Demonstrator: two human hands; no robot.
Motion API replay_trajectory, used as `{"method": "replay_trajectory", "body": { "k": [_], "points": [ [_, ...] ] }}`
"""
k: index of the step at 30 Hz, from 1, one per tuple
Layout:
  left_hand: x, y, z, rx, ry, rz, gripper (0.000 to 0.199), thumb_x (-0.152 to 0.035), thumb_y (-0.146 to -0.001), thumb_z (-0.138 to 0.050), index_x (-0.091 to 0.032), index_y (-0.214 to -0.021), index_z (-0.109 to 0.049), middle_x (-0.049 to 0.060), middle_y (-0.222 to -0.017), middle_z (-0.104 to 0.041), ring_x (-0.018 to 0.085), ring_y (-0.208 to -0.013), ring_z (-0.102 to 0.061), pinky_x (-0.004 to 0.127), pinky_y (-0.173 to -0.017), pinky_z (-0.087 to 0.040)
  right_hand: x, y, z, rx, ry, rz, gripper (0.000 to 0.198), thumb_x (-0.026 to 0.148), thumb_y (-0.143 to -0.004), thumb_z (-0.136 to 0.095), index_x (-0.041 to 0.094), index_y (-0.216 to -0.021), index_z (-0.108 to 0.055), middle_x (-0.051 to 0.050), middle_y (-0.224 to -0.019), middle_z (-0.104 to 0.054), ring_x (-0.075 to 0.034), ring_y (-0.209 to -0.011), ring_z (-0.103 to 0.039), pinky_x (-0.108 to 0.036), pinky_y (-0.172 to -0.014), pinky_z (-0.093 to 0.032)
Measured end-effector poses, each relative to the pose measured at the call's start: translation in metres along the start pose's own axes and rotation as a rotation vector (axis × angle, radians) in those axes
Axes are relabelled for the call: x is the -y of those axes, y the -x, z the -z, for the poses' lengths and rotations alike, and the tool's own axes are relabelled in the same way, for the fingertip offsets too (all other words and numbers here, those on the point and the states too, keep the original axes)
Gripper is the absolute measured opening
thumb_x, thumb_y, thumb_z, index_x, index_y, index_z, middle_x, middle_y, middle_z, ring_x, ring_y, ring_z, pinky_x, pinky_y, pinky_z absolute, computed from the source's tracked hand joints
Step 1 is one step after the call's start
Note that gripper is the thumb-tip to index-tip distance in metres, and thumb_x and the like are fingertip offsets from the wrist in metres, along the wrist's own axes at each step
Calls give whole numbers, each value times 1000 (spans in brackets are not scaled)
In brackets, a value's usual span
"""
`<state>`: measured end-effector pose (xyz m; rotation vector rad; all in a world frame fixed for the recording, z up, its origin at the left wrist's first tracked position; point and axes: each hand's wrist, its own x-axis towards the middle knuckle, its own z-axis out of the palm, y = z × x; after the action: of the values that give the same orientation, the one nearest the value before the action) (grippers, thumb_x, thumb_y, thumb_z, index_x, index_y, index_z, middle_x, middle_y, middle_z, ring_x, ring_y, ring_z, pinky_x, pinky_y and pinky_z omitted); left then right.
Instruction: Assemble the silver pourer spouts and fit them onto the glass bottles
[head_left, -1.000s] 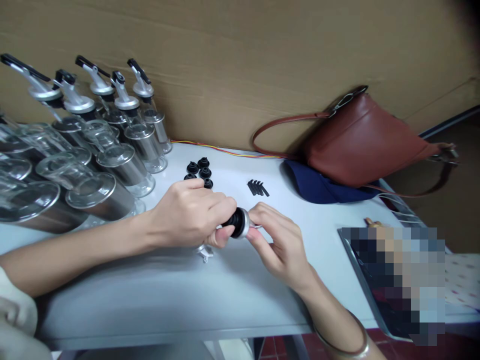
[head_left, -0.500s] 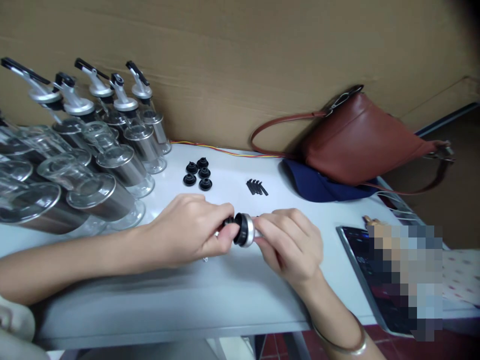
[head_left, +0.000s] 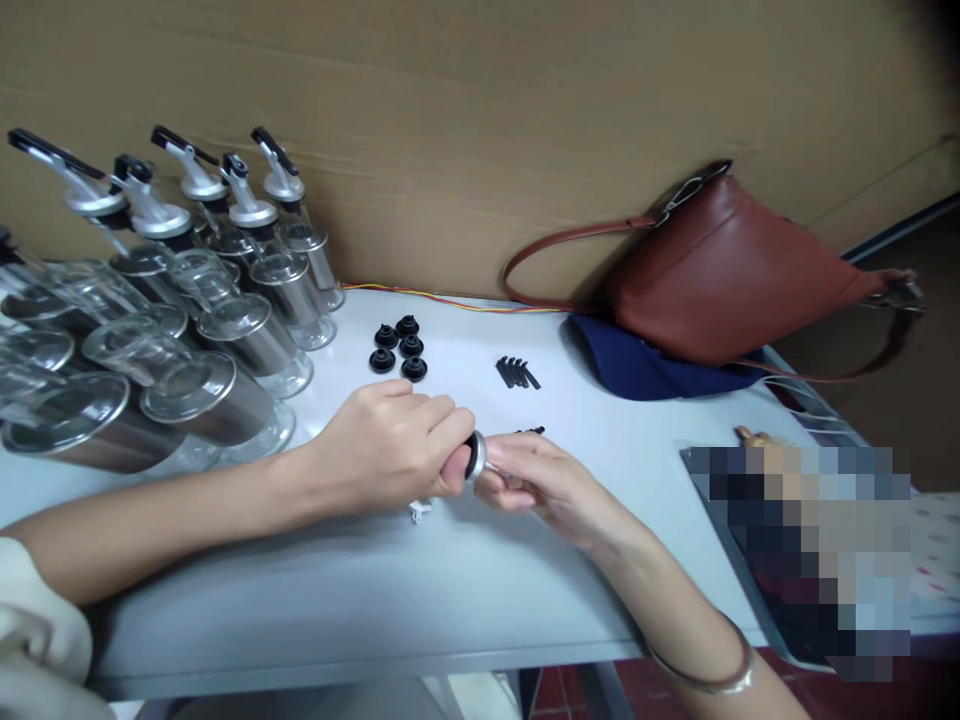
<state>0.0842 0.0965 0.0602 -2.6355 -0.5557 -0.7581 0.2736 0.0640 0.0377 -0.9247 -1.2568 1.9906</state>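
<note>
Between my hands is a bottle pourer (head_left: 478, 456) with a silver collar and a black stopper. My left hand (head_left: 401, 440) is closed around the black stopper end, hiding most of it. The fingers of my right hand (head_left: 536, 475) pinch the thin silver spout on the other side. Under my left hand a small white or silver part (head_left: 420, 511) shows on the table. Beyond my hands lie several black stoppers (head_left: 398, 348) in a cluster and several thin black levers (head_left: 517, 373). A dark piece (head_left: 531, 431) peeks out behind my right hand.
Glass bottles with metal sleeves (head_left: 217, 400) crowd the left, some topped with pourers (head_left: 251, 212). A brown leather bag (head_left: 727, 280) rests on a dark blue cloth item (head_left: 645, 365) at the back right. A tablet-like device (head_left: 739, 560), partly blurred out, lies right beside another person's arm.
My left hand has wrapped further over the black stopper. My right hand has turned and shifted left, its fingers now lower around the spout. The small pale part shows more.
</note>
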Motion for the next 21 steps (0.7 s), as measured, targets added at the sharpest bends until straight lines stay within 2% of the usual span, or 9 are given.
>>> {"method": "replay_trajectory", "body": {
  "k": [4, 8, 10, 12, 14, 16, 17, 19, 21],
  "points": [
    [6, -2, 0, -8, -28, 17, 27, -10, -84, -34, -20, -64, -49, -3, -49, -56, 12, -41, -46, 25, -48, -35, -3, 0, -3, -103, 200, 181, 36, 47, -87, -58, 16, -69, -57, 5, -58, -44, -7, -49, -33, -24, -50, -26],
    [9, -3, 2, 11, 21, 73, 29, -13, -86, -33, -20, -62, -47, -4, -47, -54, 11, -39, -43, 25, -47, -33, -1, 4, -9, -344, 657, 423, 19, 30, -93, -54, 18, -80, -63, 1, -67, -58, -13, -64, -50, -26, -59, -35],
    [10, -5, 5, 88, 158, 169, 32, -15, -88, -31, -20, -59, -46, -4, -44, -50, 11, -38, -41, 24, -45, -30, 0, 8, -10, -441, 971, 646, 15, 24, -94, -53, 18, -85, -64, 0, -69, -61, -13, -64, -51, -27, -62, -36],
    [11, -7, 10, 223, 378, 314, 38, -20, -91, -27, -20, -56, -42, -5, -41, -45, 10, -37, -40, 23, -42, -28, 1, 11, -8, -507, 1272, 885, 12, 20, -95, -52, 18, -89, -63, 0, -65, -61, -14, -61, -50, -30, -64, -34],
    [15, -9, 15, 314, 593, 466, 44, -24, -94, -20, -20, -53, -37, -5, -40, -41, 10, -36, -38, 21, -40, -29, 3, 14, -2, -576, 1439, 1042, 12, 17, -95, -51, 19, -96, -63, -2, -69, -64, -16, -65, -53, -33, -67, -34],
    [20, -9, 19, 299, 641, 567, 47, -28, -96, -18, -20, -54, -36, -5, -42, -41, 10, -37, -40, 21, -41, -32, 4, 17, 5, -693, 1417, 1107, 16, 15, -95, -50, 21, -102, -63, -5, -78, -68, -19, -73, -57, -35, -70, -36],
    [22, -9, 19, 271, 579, 591, 46, -31, -97, -20, -20, -57, -40, -4, -44, -43, 10, -39, -42, 21, -42, -33, 4, 17, 8, -761, 1356, 1121, 19, 14, -94, -49, 22, -104, -63, -5, -82, -68, -20, -75, -58, -35, -71, -38],
    [25, -8, 14, 244, 342, 580, 35, -33, -96, -32, -17, -72, -53, -3, -55, -55, 12, -44, -49, 23, -45, -34, 4, 17, 13, -868, 1240, 1120, 22, 13, -94, -48, 23, -107, -63, -5, -86, -68, -21, -77, -59, -34, -71, -41],
    [25, -7, 5, 299, 120, 522, 21, -31, -94, -44, -15, -93, -58, 3, -77, -67, 15, -54, -58, 24, -48, -35, 5, 15, 16, -909, 1204, 1096, 24, 11, -94, -46, 23, -108, -62, -6, -90, -68, -20, -78, -60, -34, -71, -42]
  ]
}}
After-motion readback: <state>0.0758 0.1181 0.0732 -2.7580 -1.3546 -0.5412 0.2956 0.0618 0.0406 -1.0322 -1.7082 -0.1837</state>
